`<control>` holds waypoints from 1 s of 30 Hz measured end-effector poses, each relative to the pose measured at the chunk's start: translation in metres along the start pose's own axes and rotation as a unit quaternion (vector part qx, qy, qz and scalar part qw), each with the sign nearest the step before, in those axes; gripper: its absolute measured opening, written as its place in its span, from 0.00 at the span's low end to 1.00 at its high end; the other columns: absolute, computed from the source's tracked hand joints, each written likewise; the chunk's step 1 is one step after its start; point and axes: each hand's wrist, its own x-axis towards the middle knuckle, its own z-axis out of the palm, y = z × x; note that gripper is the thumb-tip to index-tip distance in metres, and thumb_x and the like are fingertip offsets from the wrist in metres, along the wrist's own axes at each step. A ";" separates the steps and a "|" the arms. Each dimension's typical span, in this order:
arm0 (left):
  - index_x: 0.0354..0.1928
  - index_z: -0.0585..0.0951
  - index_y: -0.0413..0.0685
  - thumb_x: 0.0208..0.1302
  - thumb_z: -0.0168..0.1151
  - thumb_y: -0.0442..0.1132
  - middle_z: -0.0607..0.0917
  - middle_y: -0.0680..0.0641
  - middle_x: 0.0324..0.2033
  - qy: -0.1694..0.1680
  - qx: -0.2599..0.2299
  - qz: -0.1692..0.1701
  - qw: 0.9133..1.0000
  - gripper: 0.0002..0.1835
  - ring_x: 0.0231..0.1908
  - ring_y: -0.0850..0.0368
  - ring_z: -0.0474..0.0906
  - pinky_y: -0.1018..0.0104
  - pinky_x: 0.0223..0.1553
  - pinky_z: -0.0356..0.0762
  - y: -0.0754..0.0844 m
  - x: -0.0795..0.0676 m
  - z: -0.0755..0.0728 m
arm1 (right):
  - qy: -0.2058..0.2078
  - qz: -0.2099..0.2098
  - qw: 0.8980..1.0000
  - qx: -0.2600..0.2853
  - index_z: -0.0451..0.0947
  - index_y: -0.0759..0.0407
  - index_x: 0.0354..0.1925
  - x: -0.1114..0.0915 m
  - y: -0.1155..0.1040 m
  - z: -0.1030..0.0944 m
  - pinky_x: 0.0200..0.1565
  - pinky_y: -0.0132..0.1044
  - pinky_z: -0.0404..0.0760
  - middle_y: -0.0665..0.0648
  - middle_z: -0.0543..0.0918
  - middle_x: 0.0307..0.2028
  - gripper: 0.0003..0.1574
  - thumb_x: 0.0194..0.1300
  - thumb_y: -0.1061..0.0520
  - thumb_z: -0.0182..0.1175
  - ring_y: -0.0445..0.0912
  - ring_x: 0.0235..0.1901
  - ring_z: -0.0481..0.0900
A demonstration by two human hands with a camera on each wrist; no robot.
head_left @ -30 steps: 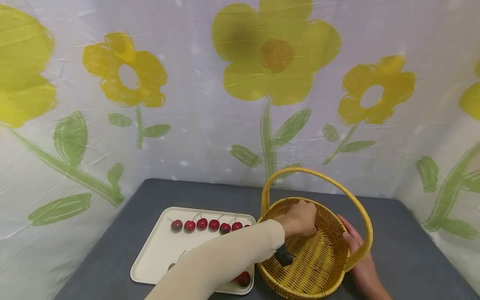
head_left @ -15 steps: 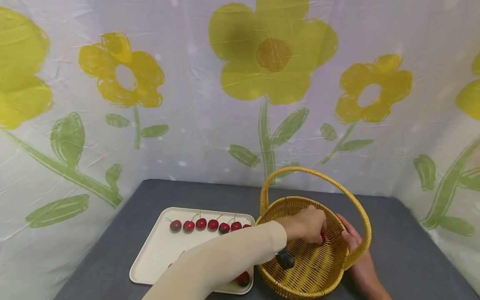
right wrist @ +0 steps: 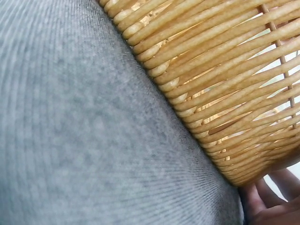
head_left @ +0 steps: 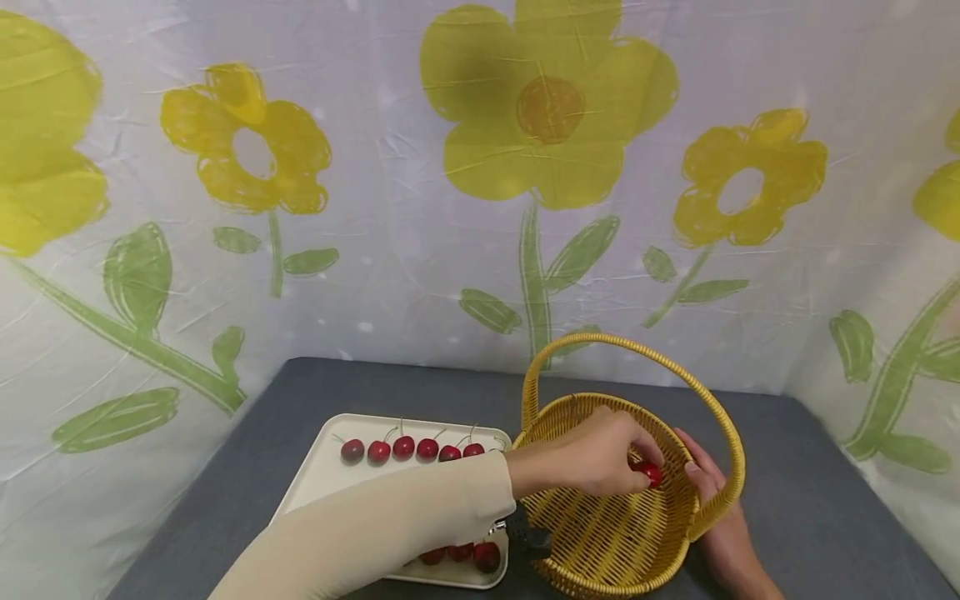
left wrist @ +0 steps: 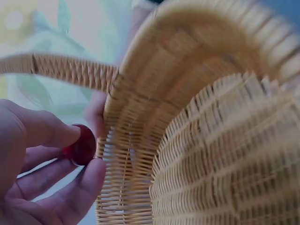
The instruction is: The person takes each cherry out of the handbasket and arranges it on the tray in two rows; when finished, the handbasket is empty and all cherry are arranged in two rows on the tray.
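My left hand (head_left: 600,454) is inside the yellow wicker basket (head_left: 607,575), near its right inner wall. Between thumb and fingertips it pinches a dark red cherry (left wrist: 83,145); the head view shows red cherry skin (head_left: 651,475) by those fingertips. My right hand (head_left: 720,525) rests against the outside of the basket's right wall, below the handle (head_left: 645,354). Low on the basket's side, its fingers (right wrist: 255,199) touch the wicker in the right wrist view. A cream tray (head_left: 318,467) stands left of the basket, with a row of stemmed cherries (head_left: 403,447) along its far side.
More cherries (head_left: 486,557) lie at the tray's near right corner, partly hidden by my left sleeve (head_left: 390,517). The grey tabletop (head_left: 817,500) runs back to a flower-printed curtain (head_left: 405,275). The basket's handle arches high over its opening.
My left hand has turned, and its wrist has come lower and to the left. The cherry at its fingertips shows more clearly now. My right hand and the basket have stayed in place.
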 end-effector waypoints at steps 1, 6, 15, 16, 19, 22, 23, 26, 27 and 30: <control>0.53 0.94 0.57 0.70 0.76 0.41 0.93 0.66 0.43 0.000 -0.010 0.003 1.000 0.12 0.41 0.80 0.83 0.84 0.49 0.74 0.001 -0.007 -0.003 | -0.001 0.002 1.000 0.002 0.50 0.54 0.89 0.001 0.000 0.001 0.57 0.18 0.79 0.64 0.60 0.84 0.38 0.93 0.41 0.32 0.18 0.64 0.71; 0.57 0.93 0.58 0.71 0.74 0.40 0.94 0.65 0.43 -0.001 -0.057 0.009 0.998 0.15 0.42 0.81 0.82 0.82 0.46 0.77 0.005 -0.047 -0.012 | -0.001 0.004 1.000 -0.001 0.50 0.53 0.89 0.002 -0.001 0.006 0.57 0.18 0.79 0.63 0.61 0.84 0.38 0.93 0.41 0.32 0.18 0.64 0.70; 0.57 0.92 0.50 0.71 0.70 0.32 0.93 0.57 0.49 0.026 -0.125 0.062 0.990 0.15 0.46 0.79 0.84 0.83 0.47 0.83 -0.005 -0.127 -0.025 | -0.006 -0.009 1.000 0.026 0.50 0.56 0.89 0.002 0.001 0.006 0.58 0.17 0.77 0.56 0.61 0.83 0.38 0.93 0.42 0.34 0.18 0.66 0.70; 0.56 0.92 0.49 0.70 0.70 0.30 0.94 0.55 0.50 0.035 -0.132 0.062 0.989 0.16 0.48 0.78 0.84 0.82 0.48 0.83 -0.008 -0.137 -0.027 | -0.007 -0.008 1.000 0.026 0.50 0.56 0.89 0.002 0.001 0.006 0.58 0.17 0.78 0.55 0.61 0.83 0.38 0.93 0.42 0.34 0.19 0.66 0.71; 0.57 0.91 0.49 0.70 0.70 0.27 0.93 0.53 0.52 0.064 -0.166 0.049 0.983 0.17 0.51 0.74 0.86 0.78 0.50 0.86 -0.017 -0.167 -0.035 | -0.012 -0.004 0.999 0.030 0.49 0.56 0.89 0.001 0.001 0.006 0.58 0.18 0.79 0.53 0.62 0.82 0.39 0.93 0.41 0.34 0.19 0.66 0.71; 0.59 0.91 0.54 0.70 0.70 0.27 0.93 0.56 0.54 0.096 -0.200 0.008 0.975 0.20 0.55 0.69 0.87 0.74 0.53 0.86 -0.027 -0.198 -0.046 | -0.011 0.001 0.999 0.038 0.49 0.56 0.89 0.001 0.001 0.006 0.58 0.19 0.79 0.50 0.63 0.81 0.39 0.93 0.41 0.34 0.19 0.65 0.72; 0.59 0.91 0.55 0.70 0.71 0.27 0.93 0.56 0.54 0.110 -0.205 -0.005 0.973 0.20 0.57 0.67 0.87 0.73 0.54 0.87 -0.030 -0.209 -0.049 | -0.010 0.003 0.999 0.044 0.49 0.56 0.89 0.000 0.002 0.006 0.58 0.18 0.79 0.49 0.64 0.80 0.39 0.93 0.42 0.35 0.19 0.65 0.71; 0.58 0.91 0.54 0.70 0.71 0.29 0.93 0.53 0.54 0.148 -0.217 -0.045 0.964 0.19 0.56 0.65 0.88 0.71 0.55 0.87 -0.039 -0.239 -0.058 | -0.008 0.001 0.999 0.053 0.48 0.58 0.89 0.000 0.003 0.006 0.57 0.18 0.79 0.42 0.66 0.76 0.39 0.93 0.43 0.35 0.18 0.65 0.71; 0.58 0.91 0.52 0.70 0.71 0.29 0.94 0.50 0.53 0.161 -0.219 -0.052 0.961 0.18 0.55 0.64 0.89 0.70 0.55 0.88 -0.042 -0.249 -0.060 | -0.008 0.001 0.998 0.064 0.48 0.58 0.89 -0.001 0.003 0.005 0.57 0.18 0.79 0.40 0.67 0.75 0.39 0.93 0.44 0.36 0.19 0.64 0.72; 0.58 0.91 0.47 0.72 0.73 0.34 0.93 0.46 0.53 0.183 -0.235 -0.075 0.952 0.15 0.53 0.64 0.90 0.69 0.52 0.89 -0.050 -0.277 -0.065 | -0.011 0.010 0.996 0.084 0.46 0.59 0.89 -0.001 0.003 0.004 0.56 0.19 0.81 0.37 0.68 0.72 0.40 0.93 0.44 0.38 0.20 0.64 0.74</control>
